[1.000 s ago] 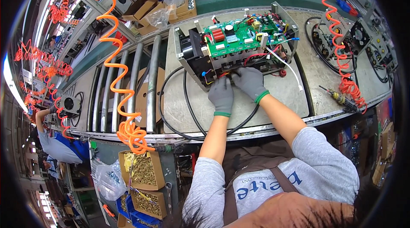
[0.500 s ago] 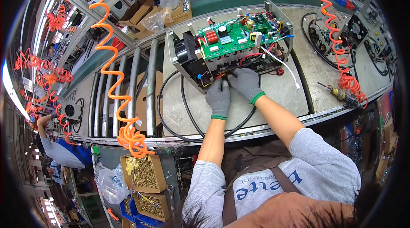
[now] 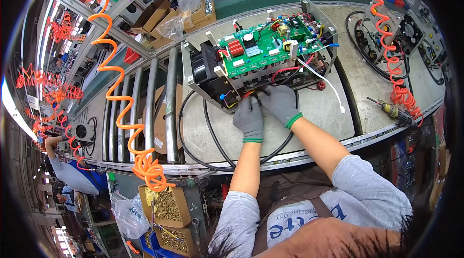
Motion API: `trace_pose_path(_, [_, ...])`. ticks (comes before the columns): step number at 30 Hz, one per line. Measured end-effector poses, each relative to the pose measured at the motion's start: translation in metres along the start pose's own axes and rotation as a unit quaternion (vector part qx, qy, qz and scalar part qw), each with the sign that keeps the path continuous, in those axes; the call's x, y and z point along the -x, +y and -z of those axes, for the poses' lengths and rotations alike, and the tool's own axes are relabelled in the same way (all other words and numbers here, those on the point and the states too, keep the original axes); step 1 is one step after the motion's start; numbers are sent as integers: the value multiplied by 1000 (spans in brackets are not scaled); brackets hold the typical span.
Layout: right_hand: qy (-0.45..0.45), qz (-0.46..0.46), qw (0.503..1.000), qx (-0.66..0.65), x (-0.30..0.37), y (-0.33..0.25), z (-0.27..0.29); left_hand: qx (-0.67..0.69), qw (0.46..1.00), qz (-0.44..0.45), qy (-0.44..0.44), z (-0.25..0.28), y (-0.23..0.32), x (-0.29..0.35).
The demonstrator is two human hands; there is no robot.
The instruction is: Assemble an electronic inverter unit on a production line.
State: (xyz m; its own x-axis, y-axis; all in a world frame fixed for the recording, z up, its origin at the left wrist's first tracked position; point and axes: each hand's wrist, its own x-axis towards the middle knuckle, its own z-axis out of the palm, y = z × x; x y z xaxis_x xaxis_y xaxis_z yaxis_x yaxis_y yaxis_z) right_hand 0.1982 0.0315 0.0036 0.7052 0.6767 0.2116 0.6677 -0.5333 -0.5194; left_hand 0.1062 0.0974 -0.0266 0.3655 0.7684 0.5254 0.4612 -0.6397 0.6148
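An open power-unit chassis stands in front of me, with a green circuit board on top and a black fan at its left end. Both my hands, in grey gloves with green cuffs, work at its lower front edge. My left hand has its fingers bent together beside short red and yellow wires. Close against it, my right hand reaches under the board's front, fingers curled. Whatever the fingertips pinch is hidden by gloves and chassis. A white lead hangs off the right front; a black cable loops below.
Metal rollers lie to the left, with an orange coiled air hose hanging over them. A power screwdriver rests at right near other units. Boxes of screws stand lower left. Another person works far left.
My view has shifted slightly, so the bench sits a little differently in the picture. My left fingers are more bent now; both hands stay at the same front edge of the chassis.
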Motion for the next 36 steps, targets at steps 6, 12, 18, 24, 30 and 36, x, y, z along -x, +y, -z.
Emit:
trace_pose_path(6, [68,17,992,-101,3,-2,-7,-25,999,-35,23,0,-3,-5])
trace_pose_path(12, [61,15,998,-10,1,-4,2,41,997,-11,-59,2,-8,-3])
trace_pose_path(18, [70,17,997,-22,0,-3,-7,118,992,44,-25,-3,1,9])
trace_pose_path(24, [37,-4,999,-10,0,-1,1,-31,997,-22,-61,7,9,7])
trace_pose_path(30, [2,89,995,-39,8,3,15,-137,980,-57,-135,17,12,5])
trace_pose_path(36, [-183,143,965,120,-7,-14,43,-238,933,-140,-230,23,15,-16])
